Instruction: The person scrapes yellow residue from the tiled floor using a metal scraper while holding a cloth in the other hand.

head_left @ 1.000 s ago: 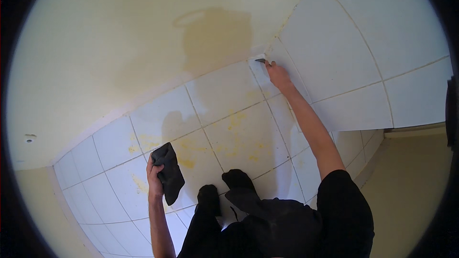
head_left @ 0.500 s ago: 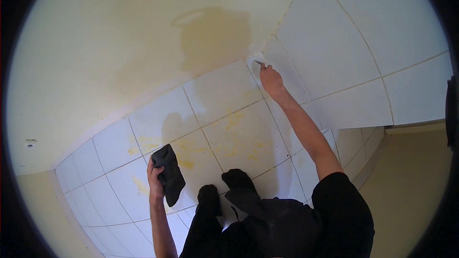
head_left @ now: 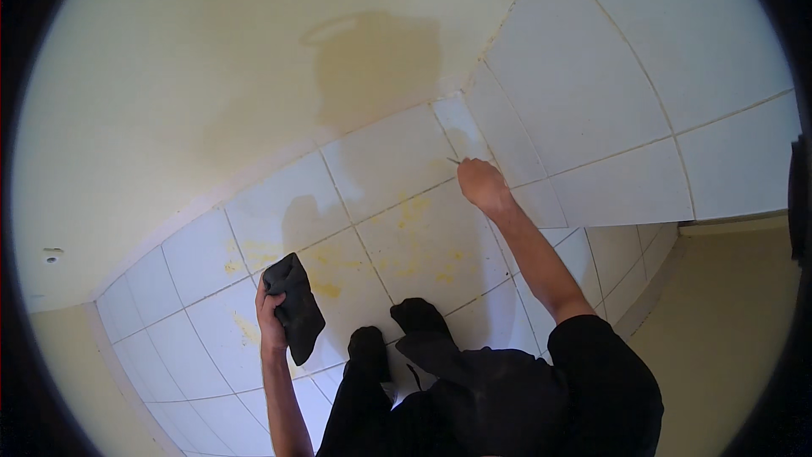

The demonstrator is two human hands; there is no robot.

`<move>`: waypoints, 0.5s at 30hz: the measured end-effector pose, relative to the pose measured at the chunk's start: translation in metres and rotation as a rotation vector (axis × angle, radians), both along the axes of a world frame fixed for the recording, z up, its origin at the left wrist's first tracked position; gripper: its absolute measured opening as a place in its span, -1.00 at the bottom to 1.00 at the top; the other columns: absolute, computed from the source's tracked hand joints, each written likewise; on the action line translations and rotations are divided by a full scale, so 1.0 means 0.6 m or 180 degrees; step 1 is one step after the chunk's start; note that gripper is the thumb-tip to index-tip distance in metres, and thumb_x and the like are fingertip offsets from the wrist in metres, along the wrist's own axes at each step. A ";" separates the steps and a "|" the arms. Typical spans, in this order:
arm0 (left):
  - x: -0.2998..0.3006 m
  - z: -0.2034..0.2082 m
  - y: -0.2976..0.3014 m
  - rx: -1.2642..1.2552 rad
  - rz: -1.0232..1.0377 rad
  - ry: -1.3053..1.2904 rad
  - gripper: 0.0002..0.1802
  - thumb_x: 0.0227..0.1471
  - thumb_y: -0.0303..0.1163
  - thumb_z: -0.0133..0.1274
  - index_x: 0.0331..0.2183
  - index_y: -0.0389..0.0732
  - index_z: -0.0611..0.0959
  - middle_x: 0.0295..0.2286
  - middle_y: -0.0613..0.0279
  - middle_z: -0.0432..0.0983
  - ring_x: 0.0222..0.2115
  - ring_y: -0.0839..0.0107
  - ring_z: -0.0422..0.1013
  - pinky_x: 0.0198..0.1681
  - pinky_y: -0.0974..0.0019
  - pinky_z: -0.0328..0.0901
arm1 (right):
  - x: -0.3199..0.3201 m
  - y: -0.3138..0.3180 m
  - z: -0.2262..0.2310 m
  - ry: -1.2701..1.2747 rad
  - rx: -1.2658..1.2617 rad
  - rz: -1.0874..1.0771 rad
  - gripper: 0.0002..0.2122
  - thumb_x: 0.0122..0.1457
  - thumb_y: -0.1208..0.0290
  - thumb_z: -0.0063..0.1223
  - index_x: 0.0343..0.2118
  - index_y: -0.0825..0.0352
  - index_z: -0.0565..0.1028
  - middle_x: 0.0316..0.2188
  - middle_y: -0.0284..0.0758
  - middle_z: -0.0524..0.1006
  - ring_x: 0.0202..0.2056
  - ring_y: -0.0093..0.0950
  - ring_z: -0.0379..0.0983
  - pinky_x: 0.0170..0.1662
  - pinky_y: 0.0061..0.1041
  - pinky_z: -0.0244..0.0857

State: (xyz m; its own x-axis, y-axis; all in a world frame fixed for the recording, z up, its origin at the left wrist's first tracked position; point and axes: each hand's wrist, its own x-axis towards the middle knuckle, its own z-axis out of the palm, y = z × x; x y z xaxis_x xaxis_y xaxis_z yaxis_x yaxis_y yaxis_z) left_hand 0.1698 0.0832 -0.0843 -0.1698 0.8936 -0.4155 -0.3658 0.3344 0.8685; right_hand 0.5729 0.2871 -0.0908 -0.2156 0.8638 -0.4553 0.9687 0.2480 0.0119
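Observation:
My left hand [head_left: 269,315] is closed round a folded dark grey cloth [head_left: 296,309], which hangs over the tiled floor at the left of my feet. My right hand [head_left: 482,184] is closed in a fist above the floor tiles near the corner at the right. From its fingers sticks the thin dark tip of a slim tool [head_left: 453,161]; the rest of it is hidden in the fist, so its kind does not show. Whether the tip touches the tile I cannot tell. Yellow smears [head_left: 406,211] mark the white floor tiles [head_left: 431,245] between my hands.
A cream wall [head_left: 211,76] rises beyond the floor, with my shadow on it. White wall tiles [head_left: 584,76] stand at the right. My dark-socked feet [head_left: 419,317] are on the tiles at the lower middle. A small fitting [head_left: 53,256] sits on the wall at far left.
My right hand has drawn back from the corner toward me, with the slim tool in it. My left hand and the cloth have hardly moved.

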 end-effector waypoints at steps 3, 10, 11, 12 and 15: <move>-0.003 -0.007 -0.002 -0.0035 0.0026 -0.0001 -0.38 -0.13 -0.37 -0.07 0.05 -0.31 0.41 -0.13 0.13 0.45 -0.14 0.32 0.40 -0.03 0.32 0.30 | 0.022 0.027 -0.077 -0.0020 0.1240 -0.0192 -0.69 0.08 0.53 -0.02 -0.10 0.47 0.50 -0.37 -0.08 0.57 -0.36 -0.24 0.60 -0.33 -0.38 0.52; 0.003 -0.001 0.008 -0.0062 0.0030 0.0040 -0.38 -0.13 -0.38 -0.07 0.06 -0.30 0.41 -0.12 0.13 0.45 -0.12 0.32 0.39 -0.03 0.32 0.30 | 0.096 0.090 -0.155 -0.0066 0.1565 -0.0313 -0.58 0.12 0.56 -0.07 0.08 0.53 0.32 -0.33 0.00 0.53 -0.39 -0.22 0.59 -0.36 -0.41 0.53; 0.002 -0.002 0.008 -0.0066 0.0029 0.0038 -0.38 -0.13 -0.38 -0.07 0.06 -0.30 0.41 -0.12 0.13 0.45 -0.12 0.32 0.39 -0.03 0.32 0.30 | 0.107 0.079 -0.161 0.0081 0.1502 -0.0458 -0.60 0.11 0.57 -0.06 0.04 0.53 0.37 -0.31 0.02 0.54 -0.37 -0.19 0.59 -0.32 -0.34 0.53; 0.000 -0.003 0.007 -0.0027 0.0026 0.0017 -0.38 -0.13 -0.38 -0.07 0.05 -0.30 0.41 -0.12 0.13 0.45 -0.12 0.32 0.39 -0.03 0.33 0.30 | 0.119 0.065 -0.155 0.0063 0.0911 -0.0405 -0.64 0.10 0.57 -0.07 -0.02 0.53 0.42 -0.28 0.03 0.54 -0.34 -0.15 0.58 -0.28 -0.27 0.51; -0.004 -0.001 0.003 0.0010 0.0022 0.0020 -0.39 -0.13 -0.38 -0.08 0.04 -0.31 0.42 -0.12 0.13 0.46 -0.13 0.33 0.39 -0.03 0.33 0.29 | 0.097 -0.003 -0.031 -0.0219 -0.0650 -0.0462 -0.74 0.08 0.58 -0.11 -0.20 0.54 0.54 -0.23 0.03 0.55 -0.26 -0.08 0.56 -0.15 -0.11 0.45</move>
